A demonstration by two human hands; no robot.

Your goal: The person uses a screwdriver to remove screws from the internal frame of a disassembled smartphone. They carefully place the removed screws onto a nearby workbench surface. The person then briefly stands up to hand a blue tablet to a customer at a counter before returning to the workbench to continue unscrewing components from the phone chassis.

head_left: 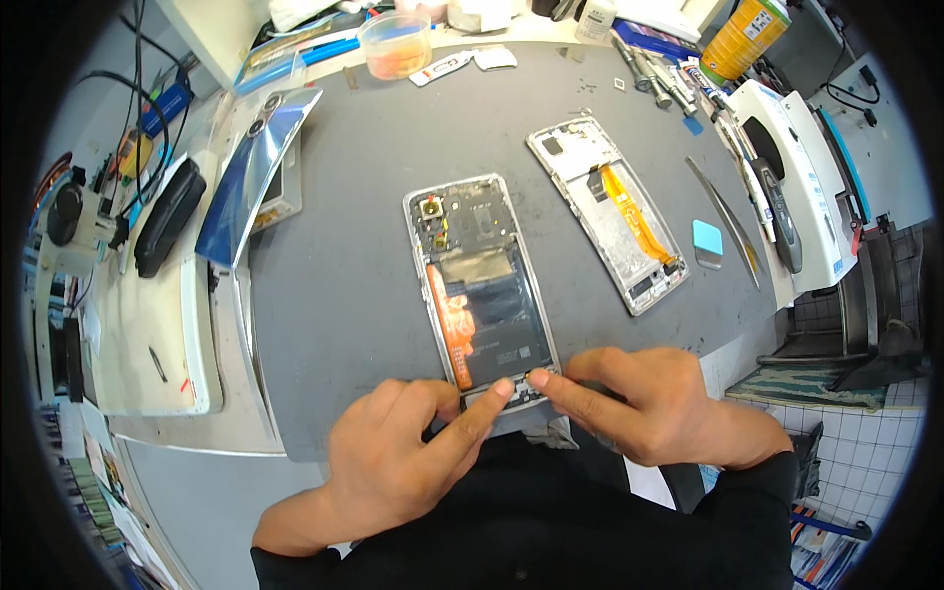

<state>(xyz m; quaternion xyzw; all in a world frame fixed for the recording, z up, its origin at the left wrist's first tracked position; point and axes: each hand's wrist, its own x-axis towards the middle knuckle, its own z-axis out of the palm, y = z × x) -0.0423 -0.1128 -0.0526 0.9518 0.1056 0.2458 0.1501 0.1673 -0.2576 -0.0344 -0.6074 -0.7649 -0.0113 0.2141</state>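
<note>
An opened phone (497,315) lies on the grey work mat, its lower end toward me. Its black battery, an orange strip along the left side and a camera module at the top left are exposed. My left hand (398,447) grips its lower left corner, with one digit pressed on the bottom edge. From the right, my right hand (644,405) holds the lower right corner, a fingertip pressing on the small parts there. What lies under the fingertips is hidden. Right of it rests a bare phone frame (600,221) with an orange flex cable (634,216).
A blue phone back cover (258,162) leans at the left. Tweezers (726,218) and a light blue pad (707,238) lie at the right, near a utility knife (780,216). Along the back stand a clear plastic tub (394,47), screwdrivers (649,79) and a yellow can (744,41).
</note>
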